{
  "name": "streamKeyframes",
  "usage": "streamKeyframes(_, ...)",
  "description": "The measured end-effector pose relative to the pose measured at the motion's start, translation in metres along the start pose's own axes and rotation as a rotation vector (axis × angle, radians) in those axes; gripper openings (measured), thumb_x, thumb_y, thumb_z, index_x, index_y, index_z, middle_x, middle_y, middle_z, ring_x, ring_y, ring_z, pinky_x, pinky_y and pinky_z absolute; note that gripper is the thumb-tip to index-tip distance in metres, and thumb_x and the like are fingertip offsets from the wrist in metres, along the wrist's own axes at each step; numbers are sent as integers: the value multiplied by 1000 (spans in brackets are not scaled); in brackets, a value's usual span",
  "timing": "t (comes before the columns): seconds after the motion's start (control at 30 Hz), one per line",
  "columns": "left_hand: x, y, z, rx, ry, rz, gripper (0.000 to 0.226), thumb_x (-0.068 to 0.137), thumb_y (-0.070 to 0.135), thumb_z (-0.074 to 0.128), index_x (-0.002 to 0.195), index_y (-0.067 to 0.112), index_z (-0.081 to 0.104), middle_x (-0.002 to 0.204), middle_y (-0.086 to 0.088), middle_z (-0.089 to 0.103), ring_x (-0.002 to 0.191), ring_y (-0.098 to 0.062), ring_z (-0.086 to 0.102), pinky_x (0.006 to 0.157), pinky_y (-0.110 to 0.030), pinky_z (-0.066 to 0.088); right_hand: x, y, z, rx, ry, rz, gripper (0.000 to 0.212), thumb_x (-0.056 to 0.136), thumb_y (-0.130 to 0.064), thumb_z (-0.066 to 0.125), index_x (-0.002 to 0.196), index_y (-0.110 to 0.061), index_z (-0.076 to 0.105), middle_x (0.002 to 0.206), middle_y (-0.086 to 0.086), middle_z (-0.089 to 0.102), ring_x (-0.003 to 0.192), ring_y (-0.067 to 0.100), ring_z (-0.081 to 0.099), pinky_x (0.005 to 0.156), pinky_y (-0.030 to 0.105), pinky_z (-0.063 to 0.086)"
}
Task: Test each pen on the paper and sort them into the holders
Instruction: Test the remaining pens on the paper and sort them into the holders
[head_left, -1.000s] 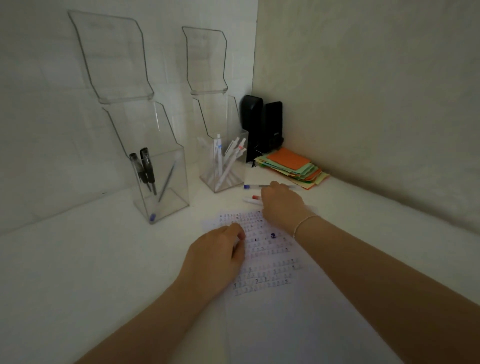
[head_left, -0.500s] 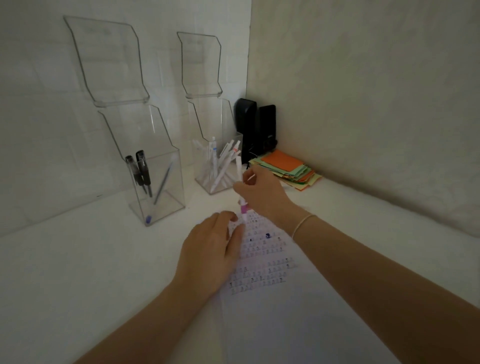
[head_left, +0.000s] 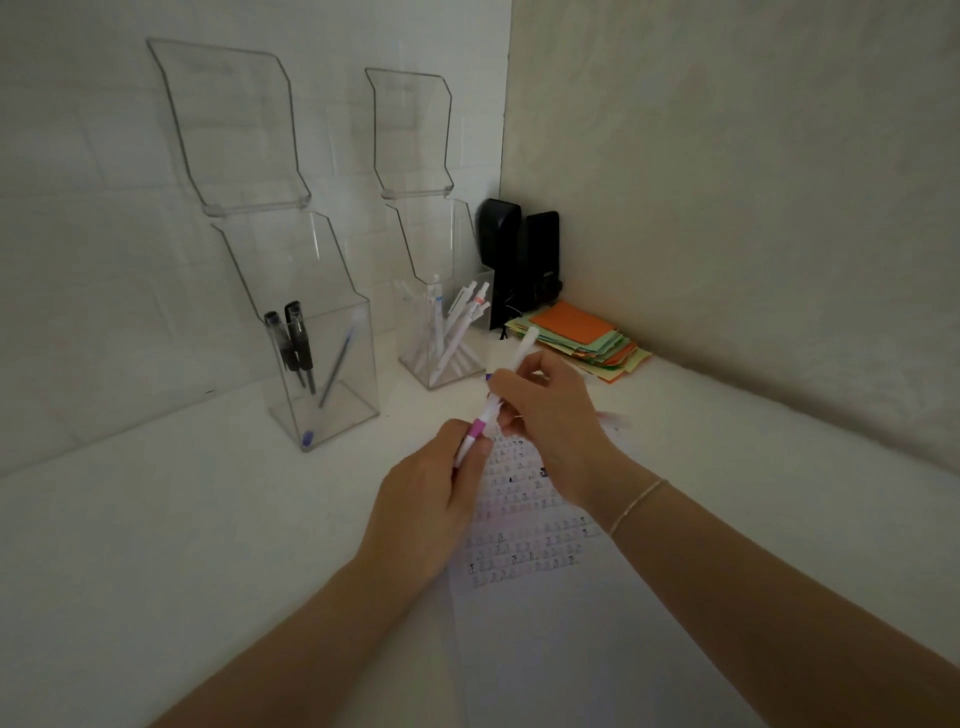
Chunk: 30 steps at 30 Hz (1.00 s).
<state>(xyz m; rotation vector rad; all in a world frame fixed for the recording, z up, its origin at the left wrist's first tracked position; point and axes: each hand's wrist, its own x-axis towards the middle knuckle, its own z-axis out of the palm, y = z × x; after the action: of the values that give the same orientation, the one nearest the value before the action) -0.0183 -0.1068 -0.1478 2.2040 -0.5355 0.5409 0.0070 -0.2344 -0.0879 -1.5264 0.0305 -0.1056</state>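
Both hands hold one white pen (head_left: 506, 382) with a pink band above the sheet of paper (head_left: 540, 613): the right hand (head_left: 550, 415) curls its fingers round the upper barrel, and the left hand (head_left: 436, 499) pinches the lower end near the pink band. The paper lies on the white table (head_left: 156, 545), rows of small marks across its far half. Toward the table's far corner stand two clear holders, the left holder (head_left: 324, 374) with dark pens, the right holder (head_left: 447, 332) with white pens, beside a stack of coloured notes (head_left: 582, 338).
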Motion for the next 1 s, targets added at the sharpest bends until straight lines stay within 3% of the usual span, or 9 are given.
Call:
streamKeyframes(0.13, -1, -1, 1, -28, -65, 26, 19, 97, 30, 37, 102, 23, 54, 64, 12, 48, 61, -5, 49, 55, -15, 36, -7, -1, -4, -1, -265, 108, 24, 81, -2, 67, 66, -6, 49, 54, 12, 57, 40, 13, 44, 41, 22, 35)
streamKeyframes(0.27, -2, 1, 0, -21, -108, 41, 36, 92, 47, 24, 90, 22, 50, 62, 7, 50, 56, -10, 49, 52, -19, 38, -8, -8, -6, -169, -269, 82, 21, 85, -10, 67, 71, -5, 52, 52, 7, 61, 38, 10, 49, 42, 23, 42)
streamKeyframes(0.37, -2, 5, -1, 9, -112, 50, 28, 87, 53, 19, 74, 33, 34, 54, 9, 41, 46, -9, 42, 49, -19, 33, -9, -14, -9, -279, -261, 33, 19, 86, -14, 67, 78, 1, 59, 58, 12, 61, 41, 12, 52, 44, 24, 46)
streamKeyframes(0.47, -3, 8, 0, 60, -115, 83, 34, 87, 55, 15, 78, 30, 36, 51, 10, 39, 42, -9, 40, 46, -17, 30, -11, -16, -16, -361, -253, 10, 28, 85, -21, 68, 79, 6, 64, 67, 23, 64, 48, 19, 55, 51, 27, 48)
streamKeyframes(0.53, -4, 7, 0, 99, -112, 134, 42, 93, 56, 16, 82, 25, 41, 50, 11, 39, 41, -11, 41, 45, -19, 31, -14, -19, -22, -390, -295, 37, 28, 86, -21, 67, 77, 5, 64, 64, 20, 62, 48, 18, 55, 50, 25, 48)
streamKeyframes(0.7, -4, 18, 4, 30, -121, 159, 50, 90, 54, 20, 78, 17, 51, 47, 9, 39, 41, -13, 41, 44, -16, 29, -18, -36, -42, -386, -473, 119, 27, 88, -20, 65, 74, 2, 66, 64, 17, 61, 49, 16, 54, 50, 20, 48)
streamKeyframes(1.0, -3, 33, 4, -160, -152, 73, 40, 96, 41, 37, 67, 16, 50, 45, 9, 37, 42, -9, 38, 48, -16, 28, -18, -31, -46, -218, -485, 147, 26, 88, -13, 61, 72, 7, 64, 71, 22, 59, 41, 14, 53, 44, 19, 48)
